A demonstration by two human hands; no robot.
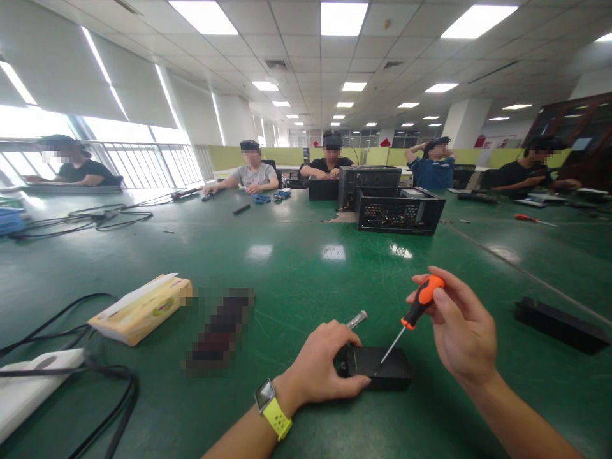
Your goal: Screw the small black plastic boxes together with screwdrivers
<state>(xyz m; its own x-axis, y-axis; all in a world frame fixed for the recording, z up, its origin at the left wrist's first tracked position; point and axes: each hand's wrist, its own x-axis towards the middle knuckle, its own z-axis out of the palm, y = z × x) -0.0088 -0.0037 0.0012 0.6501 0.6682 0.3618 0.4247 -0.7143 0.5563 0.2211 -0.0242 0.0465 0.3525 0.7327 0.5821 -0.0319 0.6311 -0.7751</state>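
Note:
On the green table in front of me lies a small black rectangular box. My left hand grips its left end, thumb along the near side and fingers behind. Up and to the right, my right hand is closed around the orange and black handle of a screwdriver. The shaft slants down to the left, and its tip meets the top of the box near the front edge; whether it sits in a screw I cannot tell. Just behind my left hand rests a small clear tube-like item.
A yellow tissue pack, black cables and a white power strip lie at left. A long black part is at right. Farther back stand black computer cases; several people sit around the table.

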